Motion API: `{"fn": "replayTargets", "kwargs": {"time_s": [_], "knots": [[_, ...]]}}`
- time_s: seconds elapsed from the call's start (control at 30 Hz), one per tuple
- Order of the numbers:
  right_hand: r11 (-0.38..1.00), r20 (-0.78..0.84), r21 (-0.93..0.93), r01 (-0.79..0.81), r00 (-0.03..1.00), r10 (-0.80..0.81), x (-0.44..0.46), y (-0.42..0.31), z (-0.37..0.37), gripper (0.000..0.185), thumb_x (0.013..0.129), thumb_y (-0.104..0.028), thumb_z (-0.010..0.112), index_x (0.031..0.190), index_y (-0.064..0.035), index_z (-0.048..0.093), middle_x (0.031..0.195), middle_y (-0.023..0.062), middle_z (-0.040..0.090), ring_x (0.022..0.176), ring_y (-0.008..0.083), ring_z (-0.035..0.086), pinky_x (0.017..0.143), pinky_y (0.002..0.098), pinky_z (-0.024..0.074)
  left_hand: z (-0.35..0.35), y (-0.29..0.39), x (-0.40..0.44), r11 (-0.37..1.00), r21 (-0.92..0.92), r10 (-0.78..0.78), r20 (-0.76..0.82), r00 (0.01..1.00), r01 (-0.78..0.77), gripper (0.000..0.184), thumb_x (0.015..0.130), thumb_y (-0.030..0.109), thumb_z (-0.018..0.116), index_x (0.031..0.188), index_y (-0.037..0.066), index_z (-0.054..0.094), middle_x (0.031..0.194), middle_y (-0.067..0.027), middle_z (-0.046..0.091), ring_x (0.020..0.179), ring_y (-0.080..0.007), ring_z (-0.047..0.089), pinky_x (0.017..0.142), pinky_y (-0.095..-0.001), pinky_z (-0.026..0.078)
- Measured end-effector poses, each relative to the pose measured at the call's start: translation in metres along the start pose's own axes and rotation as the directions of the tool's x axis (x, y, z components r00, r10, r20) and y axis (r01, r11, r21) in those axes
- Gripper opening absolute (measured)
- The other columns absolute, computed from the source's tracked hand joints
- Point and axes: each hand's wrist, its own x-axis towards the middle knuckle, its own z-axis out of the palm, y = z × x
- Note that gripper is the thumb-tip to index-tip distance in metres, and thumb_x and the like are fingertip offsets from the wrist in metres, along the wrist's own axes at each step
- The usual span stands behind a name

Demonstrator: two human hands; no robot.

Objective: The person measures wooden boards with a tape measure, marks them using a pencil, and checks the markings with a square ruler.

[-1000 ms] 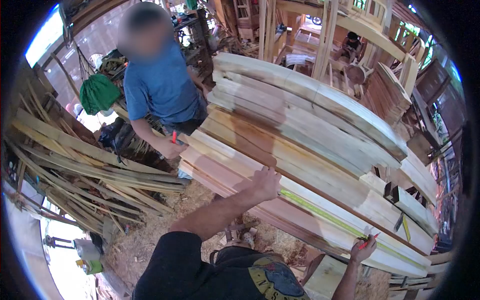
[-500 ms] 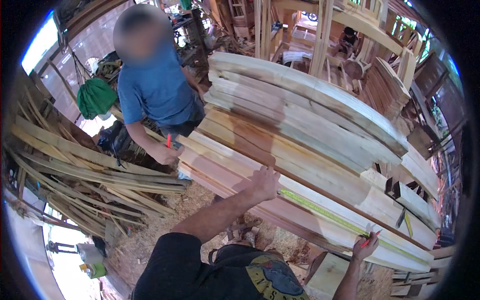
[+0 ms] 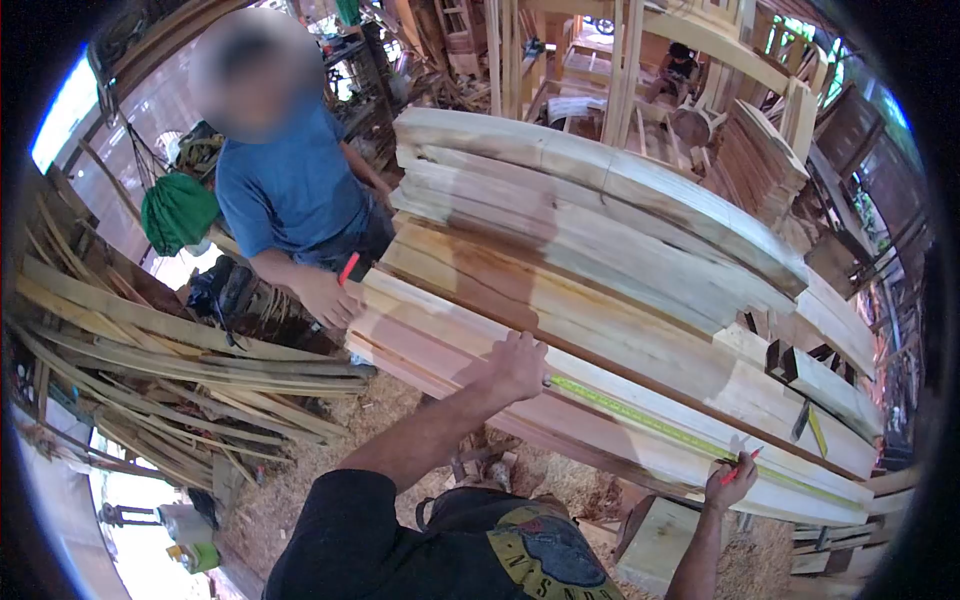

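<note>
A yellow-green tape measure point(image 3: 640, 415) lies stretched along a long pale board point(image 3: 600, 386). My left hand point(image 3: 518, 366) is closed at the tape's near-left end, pressed on the board; the tape comes out beside its fingers, and its case is mostly hidden. Toward the board's right end, my right hand point(image 3: 730, 480) grips a red pencil point(image 3: 742, 467) beside the tape, its tip pointing up and right. Across at the far left end of the boards, a co-worker's hand point(image 3: 328, 298) rests near a red object point(image 3: 349, 268).
A co-worker in a blue shirt point(image 3: 290, 185) stands at the left. Thick planks point(image 3: 600, 175) are stacked beyond the board, with a square tool point(image 3: 817, 430) at their right. Thin wood strips point(image 3: 180, 350) pile up at the left. Another person point(image 3: 680, 65) is in the background.
The view has shifted slightly, moving the scene left. The co-worker's red object now tilts more to the right. My hands keep nearly the same places on the board.
</note>
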Motion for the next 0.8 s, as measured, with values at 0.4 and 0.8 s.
{"fn": "replayTargets", "kwargs": {"time_s": [0.4, 0.8], "knots": [[1.0, -0.017, 0.002, 0.03, 0.999, -0.029, 0.002, -0.008, -0.004, 0.039, 0.085, -0.013, 0.055, 0.122, -0.0029, 0.061, 0.113, 0.0175, 0.06, 0.104, 0.0371, 0.059, 0.091, 0.0448, 0.0508, 0.002, -0.002, 0.0, 1.0, -0.02, 0.002, 0.002, 1.0, -0.002, 0.039, 0.088, 0.032, 0.068, 0.118, 0.007, 0.066, 0.123, -0.0189, 0.057, 0.12, -0.0366, 0.051, 0.096, -0.0521, 0.048], [0.997, -0.082, 0.077, 0.002, 0.997, 0.004, 0.011, -0.023, -0.014, 0.04, 0.069, -0.009, 0.065, 0.109, -0.0102, 0.065, 0.104, 0.0157, 0.065, 0.1, 0.0389, 0.059, 0.09, 0.0501, 0.0463, -0.007, 0.013, 0.017, 0.983, 0.063, 0.162, 0.126, 0.979, -0.171, 0.045, 0.082, 0.05, 0.073, 0.097, 0.008, 0.073, 0.104, -0.0214, 0.068, 0.102, -0.0394, 0.066, 0.091, -0.0493, 0.052]]}}
